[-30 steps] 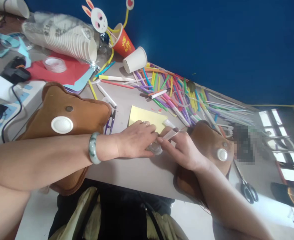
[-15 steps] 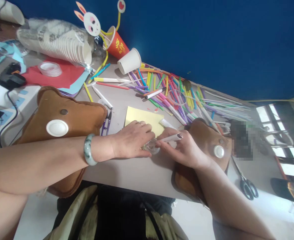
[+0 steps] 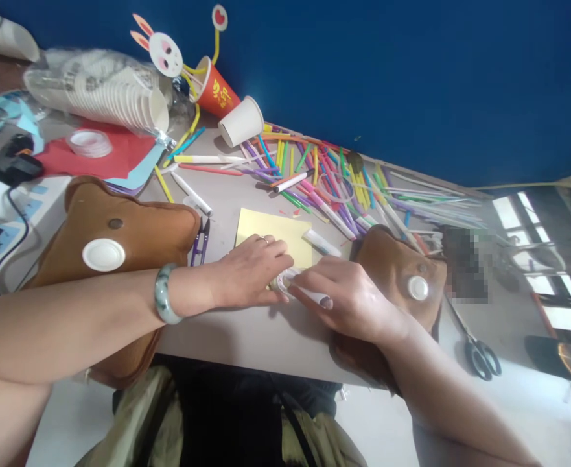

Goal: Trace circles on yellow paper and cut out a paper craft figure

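White pen in one hand, little clear ring in the other

Only the head view here. Right hand [image 3: 350,295] is curled closed around a white pen [image 3: 317,297], dark end poking out near right, other end hidden by fingers. Left hand [image 3: 251,275] has thumb and fingers closed around a clear ring [image 3: 282,279] on the table, by the near edge of some yellow paper [image 3: 273,227]. Pen's probably light, stiff, kinda slick: I'd grab it mid-barrel. Ring looks like hard, light plastic, so pinch the rim and don't squash it

Surface is a pale tabletop [image 3: 260,337], straws [image 3: 360,194] heaped on the far side, a plump brown cushion [image 3: 153,224] to the left, scissors [image 3: 474,342] off right. Blue partition [image 3: 411,84] behind it all
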Demonstrator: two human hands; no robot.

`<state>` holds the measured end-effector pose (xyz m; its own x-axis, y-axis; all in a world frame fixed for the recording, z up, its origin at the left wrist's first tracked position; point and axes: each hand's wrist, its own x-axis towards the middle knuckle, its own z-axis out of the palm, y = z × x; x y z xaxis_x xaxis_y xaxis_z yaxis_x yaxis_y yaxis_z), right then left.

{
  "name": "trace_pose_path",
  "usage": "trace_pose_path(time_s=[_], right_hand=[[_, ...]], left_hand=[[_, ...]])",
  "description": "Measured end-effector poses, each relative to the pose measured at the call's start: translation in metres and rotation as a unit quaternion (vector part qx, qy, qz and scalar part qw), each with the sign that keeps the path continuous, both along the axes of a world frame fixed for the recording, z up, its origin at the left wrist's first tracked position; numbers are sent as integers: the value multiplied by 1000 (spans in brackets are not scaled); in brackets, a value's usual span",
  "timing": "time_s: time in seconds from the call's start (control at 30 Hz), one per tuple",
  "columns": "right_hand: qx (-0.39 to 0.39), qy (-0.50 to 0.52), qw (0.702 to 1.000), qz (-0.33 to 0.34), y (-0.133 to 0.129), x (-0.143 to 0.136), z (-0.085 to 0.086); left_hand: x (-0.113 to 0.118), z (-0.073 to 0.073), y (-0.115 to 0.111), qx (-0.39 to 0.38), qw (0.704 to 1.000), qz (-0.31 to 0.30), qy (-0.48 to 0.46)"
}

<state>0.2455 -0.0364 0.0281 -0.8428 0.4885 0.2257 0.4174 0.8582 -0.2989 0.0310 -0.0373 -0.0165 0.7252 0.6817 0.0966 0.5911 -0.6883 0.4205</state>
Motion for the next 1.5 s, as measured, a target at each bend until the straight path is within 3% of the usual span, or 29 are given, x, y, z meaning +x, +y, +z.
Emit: trace_pose_path(time_s=[0.23,0.33,0.47,0.57,0.77,0.9,1.0,1.2,1.5], right_hand=[[31,-4,999,10,-1,-2,3],[-8,84,996,-37,2,2,7],[-33,245,961,-128,3,7,6],[-11,260,954,-147,3,8,3],[34,264,956,-123,5,7,-1],[-23,246,961,-122,7,7,-2],[-73,207,973,-68,10,9,-2],[-90,129,987,19,13,15,6],[-16,4,996,83,8,11,14]], left_hand=[[-2,-5,0,5,1000,-5,-6],[-3,-4,-1,7,1000,-6,4],[-3,0,-2,10,1000,-4,8],[-4,2,-4,11,1000,-7,3],[-5,6,-4,-13,1000,-19,13],[-6,8,-4,-39,999,-26,16],[-5,9,-4,-43,999,-22,11],[-4,8,-6,-23,1000,-14,-2],[-1,0,-5,-6,1000,1,13]])
